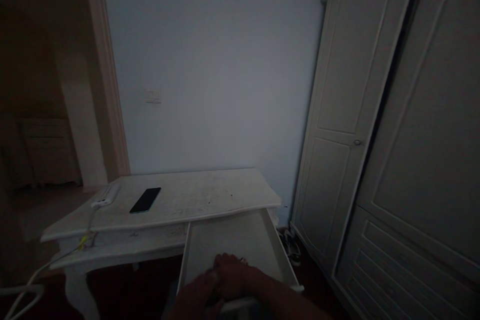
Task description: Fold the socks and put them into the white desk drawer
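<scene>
A white desk [195, 195] stands against the wall, and its right-hand drawer [232, 240] is pulled out towards me, showing a bare pale bottom. Both my hands meet at the drawer's near end. My right hand [234, 274] reaches in over the front edge with its fingers curled, and what they close on is too dark to see. Just to its left, touching it, my left hand [197, 294] sits low and in shadow, with its fingers not distinguishable.
A black phone [145, 200] lies flat on the desktop. A white power strip [105, 196] sits at the desk's left edge, its cable [22, 287] trailing to the floor. A tall white wardrobe [375, 135] fills the right. Shoes [292, 247] lie by its base. A dark doorway [41, 85] opens at left.
</scene>
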Motion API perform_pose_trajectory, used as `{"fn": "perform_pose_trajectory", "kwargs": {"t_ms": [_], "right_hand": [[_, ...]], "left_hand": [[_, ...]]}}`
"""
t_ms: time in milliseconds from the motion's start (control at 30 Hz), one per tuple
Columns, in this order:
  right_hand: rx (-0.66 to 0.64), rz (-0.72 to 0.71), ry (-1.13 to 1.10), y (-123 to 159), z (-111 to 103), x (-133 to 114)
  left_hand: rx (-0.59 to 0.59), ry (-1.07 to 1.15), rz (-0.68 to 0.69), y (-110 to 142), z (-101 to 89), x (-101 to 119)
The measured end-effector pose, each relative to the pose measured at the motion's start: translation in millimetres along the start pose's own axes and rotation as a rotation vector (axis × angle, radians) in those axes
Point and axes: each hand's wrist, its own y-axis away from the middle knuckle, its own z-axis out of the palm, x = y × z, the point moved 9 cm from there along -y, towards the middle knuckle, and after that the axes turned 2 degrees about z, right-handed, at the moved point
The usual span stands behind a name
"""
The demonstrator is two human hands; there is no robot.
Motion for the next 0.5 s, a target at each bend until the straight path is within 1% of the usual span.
{"fn": "perform_pose_trajectory", "kwargs": {"t_ms": [67, 133, 167, 200, 267, 333, 367, 433, 500], "right_hand": [[0.046, 0.112, 0.03, 28, -19, 29], [0.129, 0.301, 0.018, 53, -40, 65], [0.166, 0.398, 0.013, 64, -49, 82], [0.197, 0.483, 0.012, 72, -57, 97], [0.246, 0.613, 0.015, 80, -69, 119], [0.293, 0.72, 0.012, 77, -77, 130], [0.315, 0.758, 0.01, 71, -80, 131], [0.359, 0.797, 0.006, 55, -84, 123], [0.396, 0.783, 0.004, 34, -85, 107]], "left_hand": [[-0.078, 0.037, 0.025, 3, 5.3, 3], [-0.118, 0.046, 0.029, 6, 8.3, 6], [-0.116, 0.039, 0.027, 8, 8.8, 8], [-0.112, 0.027, 0.028, 8, 9.6, 9], [-0.134, 0.009, 0.039, 8, 14.4, 13], [-0.205, 0.013, 0.043, 8, 22.0, 14], [-0.244, 0.019, 0.036, 7, 25.1, 14], [-0.289, 0.028, 0.009, 7, 26.6, 12], [-0.303, 0.042, -0.009, 6, 23.8, 11]]}}
